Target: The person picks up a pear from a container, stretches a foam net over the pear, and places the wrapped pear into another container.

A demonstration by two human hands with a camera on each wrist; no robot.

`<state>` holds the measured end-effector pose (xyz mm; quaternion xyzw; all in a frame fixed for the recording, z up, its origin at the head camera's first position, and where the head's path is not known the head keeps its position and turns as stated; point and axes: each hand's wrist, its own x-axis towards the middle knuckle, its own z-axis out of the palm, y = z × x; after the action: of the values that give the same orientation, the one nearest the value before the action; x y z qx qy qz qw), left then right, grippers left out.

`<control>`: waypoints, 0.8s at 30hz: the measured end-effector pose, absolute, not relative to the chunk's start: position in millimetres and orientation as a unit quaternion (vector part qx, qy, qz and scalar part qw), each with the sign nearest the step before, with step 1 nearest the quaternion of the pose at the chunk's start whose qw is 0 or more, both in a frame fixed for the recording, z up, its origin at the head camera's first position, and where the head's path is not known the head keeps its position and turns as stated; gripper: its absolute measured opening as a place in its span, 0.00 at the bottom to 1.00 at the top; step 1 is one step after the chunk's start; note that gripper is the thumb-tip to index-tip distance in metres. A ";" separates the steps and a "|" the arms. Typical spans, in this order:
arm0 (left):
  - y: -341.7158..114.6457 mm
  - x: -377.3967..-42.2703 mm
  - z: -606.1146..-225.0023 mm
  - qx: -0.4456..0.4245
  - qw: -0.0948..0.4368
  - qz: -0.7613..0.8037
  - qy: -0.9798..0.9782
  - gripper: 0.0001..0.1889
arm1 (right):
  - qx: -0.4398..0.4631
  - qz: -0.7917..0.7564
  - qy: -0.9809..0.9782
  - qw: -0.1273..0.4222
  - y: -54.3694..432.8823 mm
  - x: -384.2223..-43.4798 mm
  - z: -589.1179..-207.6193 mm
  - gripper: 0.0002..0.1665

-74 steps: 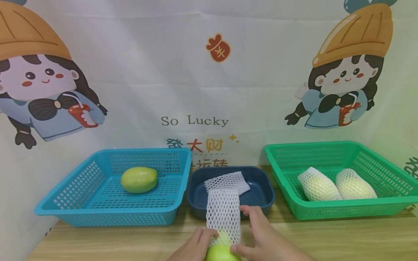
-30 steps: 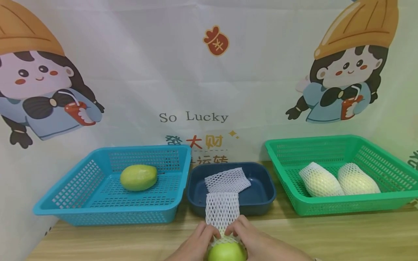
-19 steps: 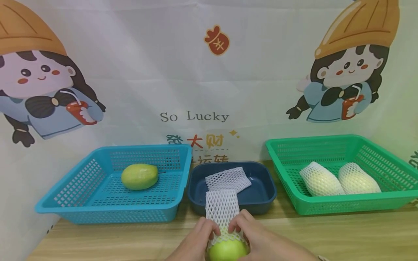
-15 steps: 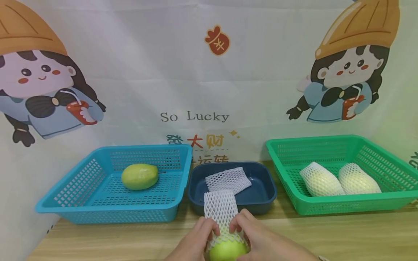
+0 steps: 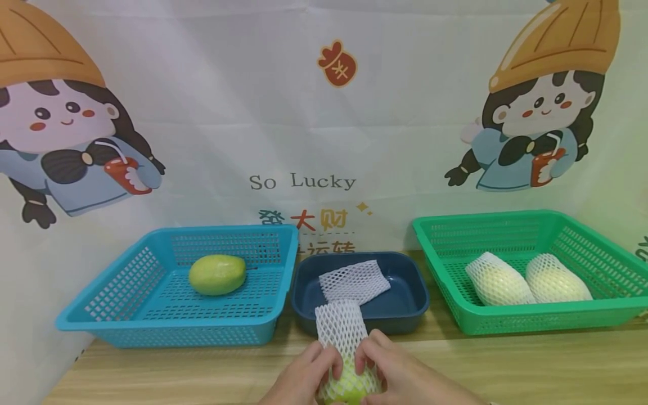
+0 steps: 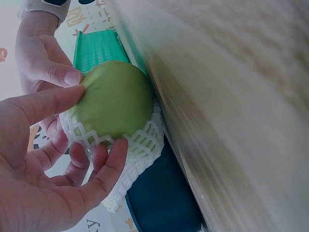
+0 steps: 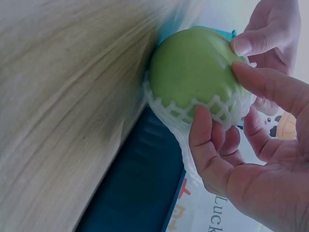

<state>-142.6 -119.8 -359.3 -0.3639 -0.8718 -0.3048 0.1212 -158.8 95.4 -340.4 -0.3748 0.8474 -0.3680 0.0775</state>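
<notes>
Tan wood-grain counter (image 5: 192,371) below, my left fingers (image 6: 113,166) and right fingers (image 7: 202,133) grip round green fruit (image 6: 116,96), white foam-mesh sleeve (image 5: 340,324) further over it; wrapping likely half-done

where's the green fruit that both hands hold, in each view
Head: green fruit at the bottom edge, just right of centre.
Left wrist: green fruit left of centre, slightly above the middle.
Right wrist: green fruit upper half, right of centre.
Shared landmark: dark blue tray.
</notes>
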 end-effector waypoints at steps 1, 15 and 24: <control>-119.7 -142.1 -359.2 -0.364 0.119 -0.306 -0.871 0.18 | -0.375 -0.368 0.847 0.078 95.2 -158.8 -340.5 0.19; -116.7 -138.3 -353.2 -0.349 0.090 -0.301 -0.883 0.16 | -0.398 -0.342 0.850 0.054 90.8 -157.8 -342.5 0.16; -118.3 -140.4 -355.3 -0.266 0.008 -0.328 -0.907 0.15 | -0.409 -0.324 0.852 0.042 92.8 -157.6 -343.3 0.16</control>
<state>-140.4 -118.3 -355.3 -0.2658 -0.9066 -0.3278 0.0083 -157.6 92.8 -343.3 -0.4086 0.8522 -0.3242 0.0417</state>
